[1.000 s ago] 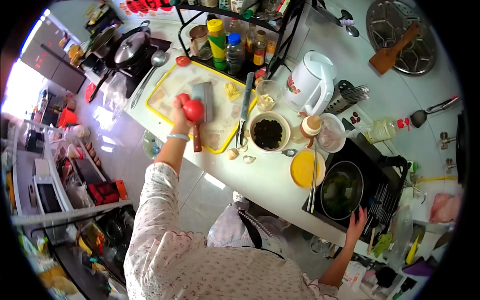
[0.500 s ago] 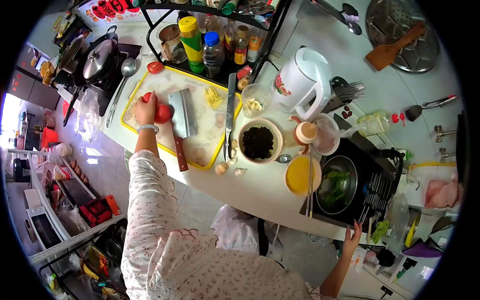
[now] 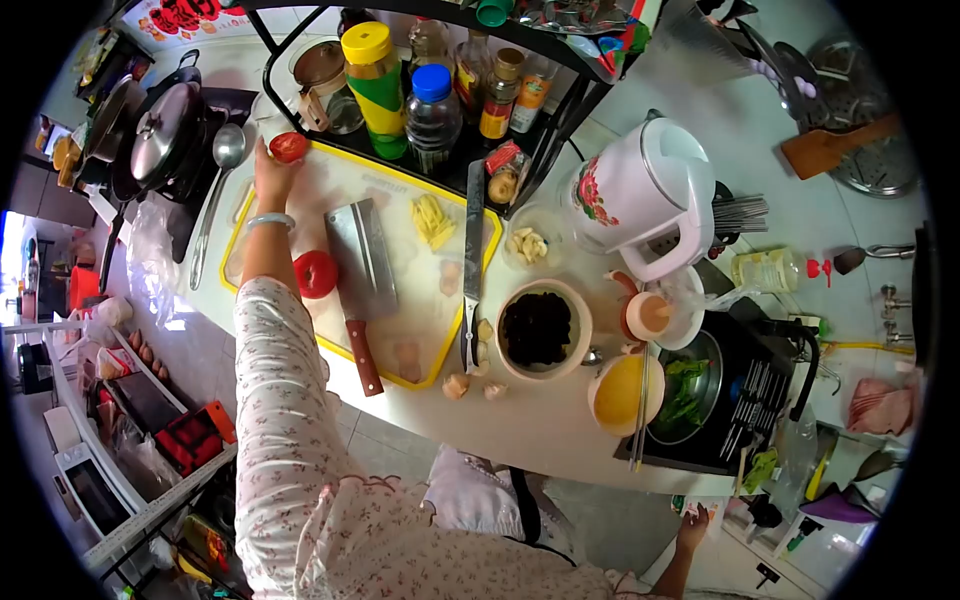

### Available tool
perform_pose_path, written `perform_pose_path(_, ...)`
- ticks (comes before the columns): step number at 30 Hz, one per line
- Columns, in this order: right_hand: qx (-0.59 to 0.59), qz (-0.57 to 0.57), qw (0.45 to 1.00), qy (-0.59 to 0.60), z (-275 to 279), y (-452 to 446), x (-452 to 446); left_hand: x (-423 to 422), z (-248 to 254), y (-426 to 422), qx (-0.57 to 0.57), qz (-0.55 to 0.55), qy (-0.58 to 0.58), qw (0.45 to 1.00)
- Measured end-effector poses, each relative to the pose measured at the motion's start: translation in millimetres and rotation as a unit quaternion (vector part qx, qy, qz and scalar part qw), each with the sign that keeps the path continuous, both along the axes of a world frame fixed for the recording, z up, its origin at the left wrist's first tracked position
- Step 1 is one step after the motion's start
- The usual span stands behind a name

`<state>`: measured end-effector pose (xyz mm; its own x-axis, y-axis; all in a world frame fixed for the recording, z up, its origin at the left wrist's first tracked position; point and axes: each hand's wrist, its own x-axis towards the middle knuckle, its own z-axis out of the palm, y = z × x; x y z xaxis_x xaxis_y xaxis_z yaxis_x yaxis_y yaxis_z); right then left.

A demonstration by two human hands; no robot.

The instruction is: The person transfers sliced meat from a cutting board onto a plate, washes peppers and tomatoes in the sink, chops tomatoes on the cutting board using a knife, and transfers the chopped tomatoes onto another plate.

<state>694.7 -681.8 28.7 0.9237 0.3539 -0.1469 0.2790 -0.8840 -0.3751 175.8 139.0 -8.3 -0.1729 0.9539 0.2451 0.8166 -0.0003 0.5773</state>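
Observation:
My left hand (image 3: pixel 272 178) reaches over the far left corner of the yellow-edged cutting board (image 3: pixel 405 330), right beside a cut tomato half (image 3: pixel 289 147). Its fingers look curled; whatever they hold, if anything, is hidden by the hand. A red tomato (image 3: pixel 315 274) rests on the board close to the wooden-handled cleaver (image 3: pixel 362 258). Further right on the board lies a pile of pale yellow strips (image 3: pixel 432 221), with a long knife (image 3: pixel 472 260) along the edge. My right hand (image 3: pixel 692 526) hangs low at the right below the counter edge, fingers apart and holding nothing.
Bowls with dark food (image 3: pixel 537 328) and yellow liquid (image 3: pixel 622 393) stand right of the board, chopsticks (image 3: pixel 641 410) across the latter. A white kettle (image 3: pixel 650 195) is behind; a pan of greens (image 3: pixel 688 385) sits on the stove. Bottles (image 3: pixel 432 115) fill a black rack.
My left hand has moved from a tomato on the board toward the far left corner, beside the tomato half. My right hand has dropped lower. The view has shifted slightly.

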Motion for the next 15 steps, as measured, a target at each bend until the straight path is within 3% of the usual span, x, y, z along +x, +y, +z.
perform_pose_path(3,-0.067,-0.048,0.995,0.047,23.0,22.3,-12.2,8.7,-0.1,4.6,0.034,-0.039,-0.027,0.998)
perform_pose_path(6,-0.138,-0.012,0.99,0.026,22.1,11.8,-4.6,16.0,2.6,1.2,0.037,-0.021,-0.038,0.998)
perform_pose_path(9,-0.023,0.012,0.999,0.042,6.5,0.9,0.4,18.7,5.8,-9.0,0.064,-0.022,-0.015,0.998)
perform_pose_path(11,-0.017,0.051,0.999,0.005,-3.0,-5.4,3.3,18.8,9.9,-17.0,0.076,-0.032,0.001,0.997)
perform_pose_path(12,-0.014,0.063,0.998,-0.007,-3.9,-1.7,1.4,22.2,14.6,-28.9,0.068,-0.06,-0.105,0.99)
perform_pose_path(15,-0.076,0.019,0.997,0.021,-9.4,14.1,-5.9,37.8,30.5,-76.9,0.087,-0.134,-0.264,0.951)
